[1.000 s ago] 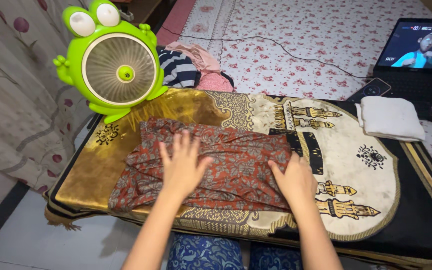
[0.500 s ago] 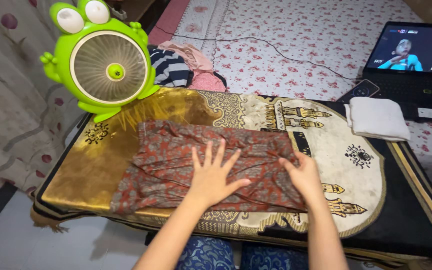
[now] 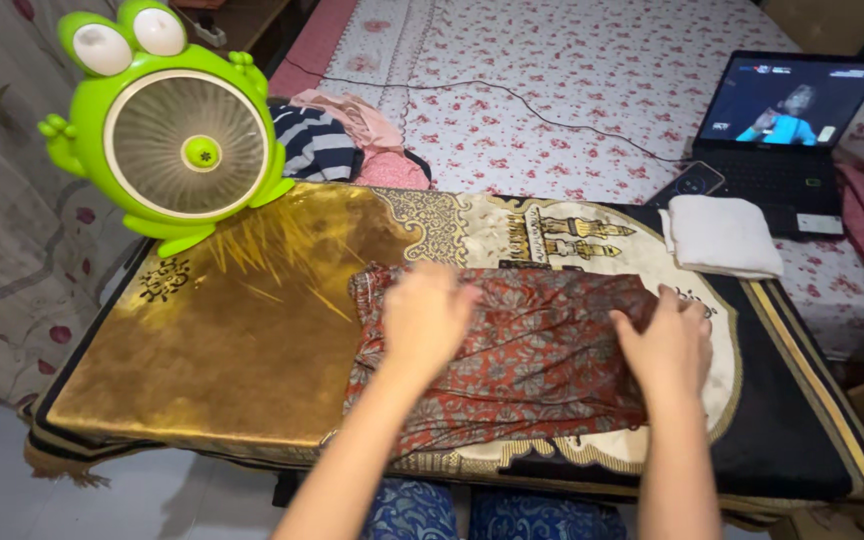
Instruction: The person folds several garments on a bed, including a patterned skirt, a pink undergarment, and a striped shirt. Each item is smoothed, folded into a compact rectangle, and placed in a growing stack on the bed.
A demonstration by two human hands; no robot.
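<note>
A red-brown floral patterned cloth point(image 3: 542, 365) lies folded on a gold, cream and black prayer mat point(image 3: 222, 350) spread over a low table. My left hand point(image 3: 427, 315) rests palm down on the cloth's left part and is blurred by motion. At the cloth's right edge, my right hand point(image 3: 667, 345) has its fingers curled around the fabric.
A green frog-shaped fan point(image 3: 177, 125) stands at the mat's back left corner. A folded white cloth point(image 3: 720, 235) lies at the back right, with a phone point(image 3: 687, 182) and an open laptop point(image 3: 787, 110) behind it on the floral bedsheet. A pile of clothes point(image 3: 337, 140) sits beside the fan.
The patterned cloth has slid to the right across the mat, baring the gold area. Both hands moved right with it, and it now looks narrower.
</note>
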